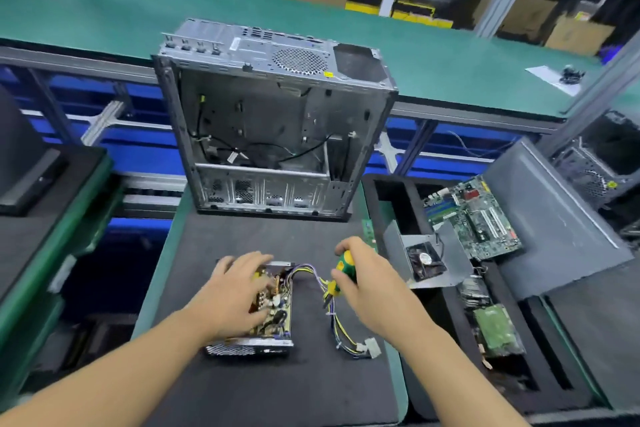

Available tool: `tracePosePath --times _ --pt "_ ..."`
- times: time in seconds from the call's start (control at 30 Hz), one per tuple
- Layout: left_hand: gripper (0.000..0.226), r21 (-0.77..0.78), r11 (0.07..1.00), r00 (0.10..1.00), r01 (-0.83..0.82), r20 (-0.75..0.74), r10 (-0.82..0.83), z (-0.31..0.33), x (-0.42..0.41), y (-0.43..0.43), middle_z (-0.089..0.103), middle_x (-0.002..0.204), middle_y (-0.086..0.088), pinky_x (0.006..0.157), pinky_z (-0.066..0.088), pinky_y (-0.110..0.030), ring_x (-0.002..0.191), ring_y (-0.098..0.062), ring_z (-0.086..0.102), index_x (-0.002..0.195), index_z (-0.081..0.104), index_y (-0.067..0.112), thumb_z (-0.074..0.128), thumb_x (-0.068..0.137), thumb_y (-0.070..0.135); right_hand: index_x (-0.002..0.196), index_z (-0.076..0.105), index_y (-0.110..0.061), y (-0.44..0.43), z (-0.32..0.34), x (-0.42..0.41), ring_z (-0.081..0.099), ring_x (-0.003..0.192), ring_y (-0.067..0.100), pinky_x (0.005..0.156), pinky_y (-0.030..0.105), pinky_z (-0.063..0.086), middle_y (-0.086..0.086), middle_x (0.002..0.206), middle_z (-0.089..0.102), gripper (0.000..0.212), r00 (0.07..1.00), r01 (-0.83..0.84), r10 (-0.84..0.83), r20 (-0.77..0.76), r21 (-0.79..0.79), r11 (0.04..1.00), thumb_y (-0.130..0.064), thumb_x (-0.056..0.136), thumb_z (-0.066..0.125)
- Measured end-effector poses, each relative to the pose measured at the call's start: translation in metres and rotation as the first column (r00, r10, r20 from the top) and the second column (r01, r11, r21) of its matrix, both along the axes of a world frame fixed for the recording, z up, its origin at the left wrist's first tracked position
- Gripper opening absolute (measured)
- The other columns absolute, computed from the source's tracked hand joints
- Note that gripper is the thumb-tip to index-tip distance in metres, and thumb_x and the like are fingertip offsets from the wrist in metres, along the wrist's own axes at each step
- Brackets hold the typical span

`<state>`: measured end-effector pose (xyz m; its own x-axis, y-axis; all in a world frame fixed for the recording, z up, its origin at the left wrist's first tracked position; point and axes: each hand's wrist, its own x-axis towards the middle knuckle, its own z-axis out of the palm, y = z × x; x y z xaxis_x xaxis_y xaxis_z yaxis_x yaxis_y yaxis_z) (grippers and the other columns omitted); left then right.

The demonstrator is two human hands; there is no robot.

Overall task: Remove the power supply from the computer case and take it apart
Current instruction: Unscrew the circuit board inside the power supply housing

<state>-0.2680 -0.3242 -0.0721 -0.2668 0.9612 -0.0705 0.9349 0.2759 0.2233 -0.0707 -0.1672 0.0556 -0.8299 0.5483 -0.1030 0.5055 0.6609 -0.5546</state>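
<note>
On the table point(277, 392) the open power supply point(277, 319) lies nearest, its wires point(334, 308) trailing right. The left grip point(239, 288) rests on its board, fingers spread, clamping nothing. Just right, the right grip point(370, 288) is curled round a green-yellow screwdriver point(344, 265), tip down by the wires. Beyond stands the open case point(273, 121); a motherboard point(478, 215) lies in the tray point(391, 198) to its right.

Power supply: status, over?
Left hand rests on open power supply, out of computer case. Right hand grips screwdriver beside cable harness. Nothing blocking.
</note>
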Motion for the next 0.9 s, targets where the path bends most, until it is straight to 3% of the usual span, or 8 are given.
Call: tracePosePath --times 0.13,0.23,0.33,0.43,0.63,0.7,0.8,0.9 --pt "0.053 -0.084 0.992 0.984 0.093 -0.142 -0.104 -0.005 0.008 0.002 0.007 0.165 -0.001 0.117 0.014 -0.047 0.152 -0.021 0.007 0.119 0.058 0.035 0.059 0.077 0.067 0.110 0.037 -0.041 -0.009 -0.018 -0.008 0.055 0.072 0.001 0.073 0.034 0.049 -0.016 0.094 0.055 0.018 0.996 -0.037 0.040 0.082 -0.028 0.999 -0.035 0.098 0.048" --pt "0.035 -0.074 0.944 0.916 0.322 -0.227 -0.330 -0.008 0.008 0.010 0.019 0.163 -0.002 0.114 0.027 -0.047 0.149 -0.024 0.019 0.111 0.064 0.036 0.067 0.079 0.051 0.108 0.036 -0.043 -0.013 -0.031 -0.010 0.057 0.070 0.005 0.073 0.038 0.051 -0.015 0.094 0.056 0.018 0.994 -0.043 0.047 0.102 -0.044 0.998 -0.036 0.097 0.048" --pt "0.040 -0.151 0.852 0.823 0.502 -0.219 -0.524 -0.019 0.010 0.023 0.010 0.163 0.003 0.116 0.016 -0.048 0.151 -0.024 0.008 0.128 0.056 0.044 0.058 0.091 0.027 0.108 0.036 -0.045 -0.013 -0.042 -0.013 0.057 0.072 0.005 0.073 0.039 0.052 -0.016 0.095 0.055 0.018 0.994 -0.031 0.039 0.103 -0.077 0.997 -0.038 0.097 0.049" --pt "0.041 -0.273 0.790 0.757 0.548 -0.238 -0.608 -0.024 0.014 0.035 0.013 0.158 0.002 0.114 0.016 -0.048 0.148 -0.027 0.008 0.129 0.054 0.045 0.052 0.095 0.021 0.108 0.037 -0.044 -0.012 -0.050 -0.013 0.055 0.071 0.005 0.072 0.039 0.053 -0.017 0.096 0.055 0.018 0.996 -0.016 0.024 0.083 -0.090 0.996 -0.037 0.097 0.049" --pt "0.024 -0.086 0.821 0.803 0.565 -0.175 -0.570 -0.020 0.008 0.031 0.050 0.121 0.000 0.093 0.041 -0.037 0.112 -0.025 0.050 0.101 0.060 0.029 0.051 0.083 0.014 0.111 0.038 -0.043 -0.015 -0.064 -0.001 0.059 0.081 0.009 0.073 0.040 0.054 -0.017 0.104 0.058 0.020 0.995 -0.007 0.021 0.098 -0.143 0.990 -0.037 0.096 0.050" --pt "0.012 -0.045 0.847 0.840 0.529 -0.117 -0.531 -0.017 0.001 0.027 0.051 0.111 0.006 0.093 0.039 -0.034 0.104 -0.020 0.051 0.092 0.055 0.027 0.051 0.082 0.022 0.111 0.039 -0.043 -0.015 -0.066 0.001 0.060 0.082 0.009 0.073 0.040 0.054 -0.016 0.103 0.059 0.020 0.997 -0.003 0.015 0.081 -0.155 0.988 -0.036 0.097 0.050" --pt "0.012 0.033 0.897 0.896 0.441 -0.072 -0.438 -0.022 -0.008 0.015 0.054 0.103 0.014 0.104 0.031 -0.034 0.107 -0.012 0.053 0.092 0.054 0.031 0.056 0.080 0.029 0.108 0.040 -0.044 -0.012 -0.068 0.002 0.060 0.073 0.011 0.065 0.041 0.054 -0.010 0.096 0.061 0.019 1.000 0.017 -0.013 0.025 -0.202 0.979 -0.035 0.097 0.050" --pt "0.012 0.222 0.954 0.971 0.200 0.085 -0.223 -0.027 -0.007 0.004 0.062 0.105 0.018 0.108 0.021 -0.035 0.117 -0.003 0.053 0.088 0.056 0.032 0.054 0.083 0.043 0.106 0.040 -0.044 -0.009 -0.071 0.002 0.058 0.065 0.009 0.058 0.037 0.051 -0.011 0.092 0.061 0.018 1.000 0.021 -0.024 -0.011 -0.214 0.977 -0.034 0.096 0.052"
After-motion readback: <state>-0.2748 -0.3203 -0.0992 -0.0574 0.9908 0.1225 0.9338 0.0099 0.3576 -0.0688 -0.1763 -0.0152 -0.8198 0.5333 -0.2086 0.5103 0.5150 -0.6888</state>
